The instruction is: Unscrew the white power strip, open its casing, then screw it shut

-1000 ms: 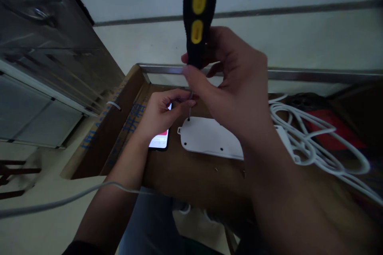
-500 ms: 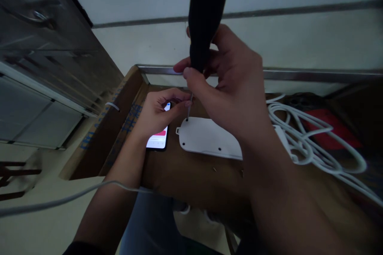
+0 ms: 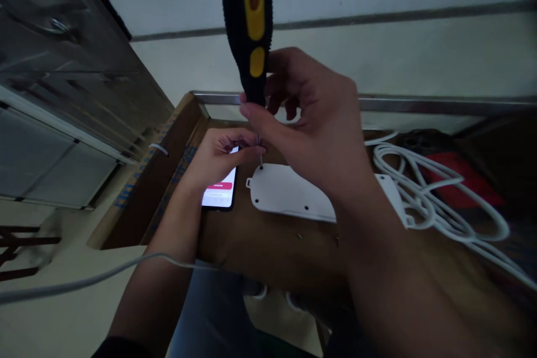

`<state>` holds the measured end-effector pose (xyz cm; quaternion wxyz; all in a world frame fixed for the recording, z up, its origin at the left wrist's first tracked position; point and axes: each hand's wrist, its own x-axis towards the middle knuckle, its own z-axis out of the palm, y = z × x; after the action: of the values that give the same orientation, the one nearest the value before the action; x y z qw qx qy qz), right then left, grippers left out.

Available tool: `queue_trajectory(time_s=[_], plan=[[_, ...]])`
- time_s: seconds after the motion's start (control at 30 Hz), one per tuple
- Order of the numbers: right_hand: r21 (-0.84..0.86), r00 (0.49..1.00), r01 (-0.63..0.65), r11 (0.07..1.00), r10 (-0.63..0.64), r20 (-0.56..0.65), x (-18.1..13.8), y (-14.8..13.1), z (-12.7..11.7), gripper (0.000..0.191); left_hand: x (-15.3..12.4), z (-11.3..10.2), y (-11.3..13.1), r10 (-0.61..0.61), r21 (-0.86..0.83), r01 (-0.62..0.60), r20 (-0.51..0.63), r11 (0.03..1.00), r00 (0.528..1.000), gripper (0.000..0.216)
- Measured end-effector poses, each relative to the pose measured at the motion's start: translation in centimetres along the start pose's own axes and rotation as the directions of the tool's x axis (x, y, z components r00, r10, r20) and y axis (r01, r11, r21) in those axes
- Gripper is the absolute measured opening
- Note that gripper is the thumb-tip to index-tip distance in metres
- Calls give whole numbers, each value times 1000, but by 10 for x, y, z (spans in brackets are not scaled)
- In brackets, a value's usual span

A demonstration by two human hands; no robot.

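My right hand (image 3: 312, 123) grips a black and yellow screwdriver (image 3: 248, 22) upright, fingers wrapped round the lower handle. Its thin shaft points down into a corner screw hole of a white power strip housing (image 3: 289, 194), which lies underside up on a brown wooden table (image 3: 260, 251). My left hand (image 3: 218, 158) pinches the metal shaft just above the tip, beside the housing's left end. The housing's white cable (image 3: 436, 201) is coiled loosely to the right.
A lit phone (image 3: 219, 193) lies on the table under my left wrist. Two small screws (image 3: 298, 236) rest in front of the housing. A red object (image 3: 465, 184) sits behind the cable. A cardboard box flap (image 3: 142, 179) leans at left; a thin white cord (image 3: 84, 279) crosses below.
The screwdriver handle has turned, its yellow inlay facing me again, and it leans further left. My left hand keeps its pinch on the shaft.
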<state>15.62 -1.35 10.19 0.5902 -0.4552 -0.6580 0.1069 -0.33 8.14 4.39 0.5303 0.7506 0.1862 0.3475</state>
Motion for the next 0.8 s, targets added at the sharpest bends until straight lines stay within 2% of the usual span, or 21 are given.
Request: queue_trajectory(time_s=[0.07,0.17,0.3,0.47,0.8], plan=[[-27,1000,-25,999,25,16,-1,-1,2,23,1,3,-1,32,4,-32,-40,999,999,27],[-88,996,-87,992,86,-23,-1,0,4,27,1,7,-5,67,29,-65,-79,997,995,27],[-58,993,-103,993,99,-63,-3,3,6,22,0,8,-7,43,50,-41,-55,998,998,23],[-6,992,-88,996,87,-90,-4,2,6,21,0,6,-3,60,-35,-65,-110,997,992,26],[-1,992,-75,997,74,-107,-4,1,6,23,3,9,-1,67,-38,-73,-130,997,989,22]])
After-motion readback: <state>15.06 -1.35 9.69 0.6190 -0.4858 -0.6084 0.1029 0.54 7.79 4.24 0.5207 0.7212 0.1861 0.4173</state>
